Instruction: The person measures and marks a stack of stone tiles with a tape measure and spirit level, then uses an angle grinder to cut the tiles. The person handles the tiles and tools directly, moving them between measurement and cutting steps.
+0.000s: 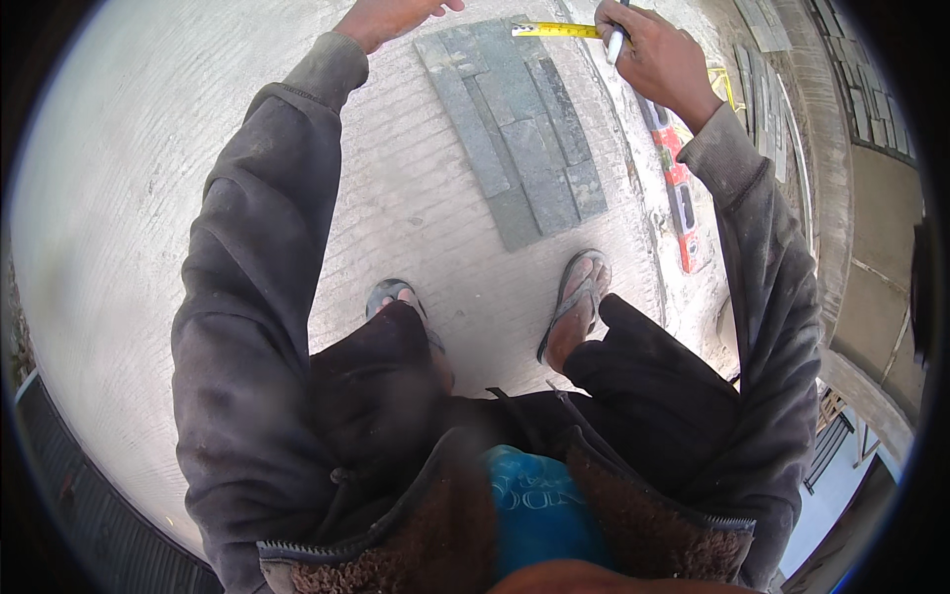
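Observation:
A yellow tape measure blade [556, 30] stretches leftward from my right hand [661, 57], over the far end of a grey stone cladding panel [524, 124]. The fingers of that hand are closed round the tape measure, whose case I cannot see. A white marker [616, 46] with a dark end is also held in them. The panel lies flat on the ground, built of staggered stone strips. To its far left is my left hand [388, 20], partly cut off by the top edge. Its visible fingers reach to the right, apart from the panel, with nothing seen in them.
Rough, grooved concrete [396, 218] lies beneath the panel and my sandalled feet [579, 297]. A red spirit level [681, 198] rests along a ledge at the right. More stone panels [767, 109] sit beyond it, beside a curved kerb [836, 168].

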`<state>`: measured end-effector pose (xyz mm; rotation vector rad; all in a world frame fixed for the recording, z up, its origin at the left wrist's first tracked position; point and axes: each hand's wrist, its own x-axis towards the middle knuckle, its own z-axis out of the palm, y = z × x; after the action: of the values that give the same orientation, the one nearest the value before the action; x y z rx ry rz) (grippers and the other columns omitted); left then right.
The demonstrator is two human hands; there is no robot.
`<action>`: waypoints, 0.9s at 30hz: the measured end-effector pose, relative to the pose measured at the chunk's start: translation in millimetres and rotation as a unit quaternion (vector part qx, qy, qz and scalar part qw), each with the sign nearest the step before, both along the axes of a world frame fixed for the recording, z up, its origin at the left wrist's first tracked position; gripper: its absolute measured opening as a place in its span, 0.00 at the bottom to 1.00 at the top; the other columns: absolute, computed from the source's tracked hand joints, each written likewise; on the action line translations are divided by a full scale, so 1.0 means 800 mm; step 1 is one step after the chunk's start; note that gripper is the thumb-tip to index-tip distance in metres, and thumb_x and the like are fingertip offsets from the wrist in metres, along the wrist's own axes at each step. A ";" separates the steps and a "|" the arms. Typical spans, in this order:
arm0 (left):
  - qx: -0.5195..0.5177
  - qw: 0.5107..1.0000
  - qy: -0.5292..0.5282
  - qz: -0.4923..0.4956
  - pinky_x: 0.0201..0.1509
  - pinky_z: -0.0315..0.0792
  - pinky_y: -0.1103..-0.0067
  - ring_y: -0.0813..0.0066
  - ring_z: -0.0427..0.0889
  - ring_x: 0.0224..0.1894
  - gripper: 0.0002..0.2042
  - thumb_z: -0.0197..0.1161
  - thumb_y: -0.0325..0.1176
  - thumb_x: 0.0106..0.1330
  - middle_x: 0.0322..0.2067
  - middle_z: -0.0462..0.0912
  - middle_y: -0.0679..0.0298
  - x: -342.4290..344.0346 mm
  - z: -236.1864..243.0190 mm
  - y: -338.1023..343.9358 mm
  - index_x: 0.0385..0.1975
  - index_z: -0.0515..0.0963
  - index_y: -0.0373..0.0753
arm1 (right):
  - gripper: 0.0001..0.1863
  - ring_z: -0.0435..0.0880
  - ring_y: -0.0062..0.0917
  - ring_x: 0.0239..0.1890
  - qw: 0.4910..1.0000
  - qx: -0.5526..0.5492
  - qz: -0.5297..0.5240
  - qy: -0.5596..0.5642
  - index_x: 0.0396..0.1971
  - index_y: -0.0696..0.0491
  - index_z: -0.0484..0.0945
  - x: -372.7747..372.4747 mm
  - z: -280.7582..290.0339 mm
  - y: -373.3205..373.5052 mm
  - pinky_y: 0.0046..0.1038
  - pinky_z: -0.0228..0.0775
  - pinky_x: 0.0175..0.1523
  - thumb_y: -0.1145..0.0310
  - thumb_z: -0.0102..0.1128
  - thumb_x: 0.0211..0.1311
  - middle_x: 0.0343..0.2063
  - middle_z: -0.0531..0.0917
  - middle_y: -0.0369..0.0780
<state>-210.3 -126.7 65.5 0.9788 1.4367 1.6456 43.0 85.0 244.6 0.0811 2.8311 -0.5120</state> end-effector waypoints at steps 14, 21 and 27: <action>-0.009 0.994 -0.111 -0.017 0.55 0.77 0.72 0.73 0.80 0.48 0.13 0.52 0.33 0.77 0.46 0.81 0.62 -0.014 -0.087 -0.004 0.53 0.76 0.34 | 0.21 0.79 0.33 0.59 0.932 -0.270 -0.050 0.236 0.60 0.61 0.74 -0.125 -0.256 0.086 0.38 0.70 0.63 0.71 0.54 0.70 0.56 0.80 0.47; -0.101 0.993 -0.058 0.012 0.56 0.76 0.72 0.72 0.80 0.49 0.15 0.50 0.37 0.78 0.47 0.81 0.61 -0.005 -0.104 0.011 0.54 0.76 0.35 | 0.20 0.79 0.33 0.59 0.949 -0.218 -0.043 0.224 0.60 0.60 0.74 -0.130 -0.285 0.095 0.37 0.71 0.63 0.70 0.54 0.70 0.56 0.80 0.47; -0.134 0.984 -0.106 0.041 0.57 0.76 0.70 0.69 0.80 0.51 0.18 0.49 0.43 0.77 0.50 0.81 0.60 -0.003 -0.143 0.011 0.56 0.75 0.38 | 0.20 0.79 0.32 0.59 0.955 -0.197 -0.038 0.219 0.59 0.60 0.74 -0.136 -0.295 0.103 0.37 0.71 0.62 0.70 0.55 0.70 0.56 0.81 0.46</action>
<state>-212.9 -118.1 -48.8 0.5825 1.5198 1.5138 -65.9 167.5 8.9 -0.0022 3.0805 -1.2397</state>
